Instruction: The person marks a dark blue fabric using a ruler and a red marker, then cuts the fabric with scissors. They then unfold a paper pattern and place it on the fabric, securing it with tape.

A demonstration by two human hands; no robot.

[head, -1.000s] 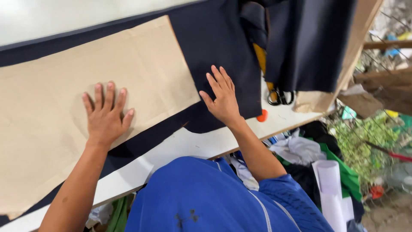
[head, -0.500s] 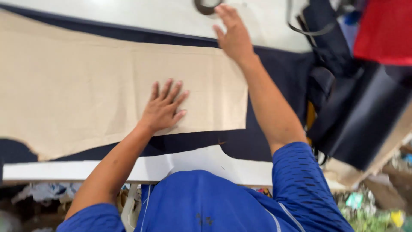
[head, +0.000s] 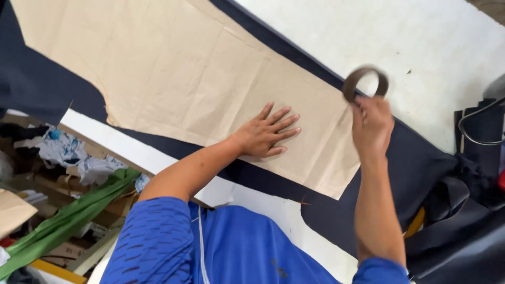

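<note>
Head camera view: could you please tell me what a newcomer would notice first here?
A large tan paper pattern lies across dark navy fabric on the white table, with the left hand pressed flat on it. At its right end, the right hand lifts a brown ring-shaped roll.

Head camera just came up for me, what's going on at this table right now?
A person in a blue shirt is bent over a white table. The left hand lies flat, fingers spread, on a tan paper pattern that is laid over dark navy fabric. The right hand is raised above the fabric, holding a brown ring, blurred, at its fingertips. Green cloth and paper scraps sit below the table edge.
</note>
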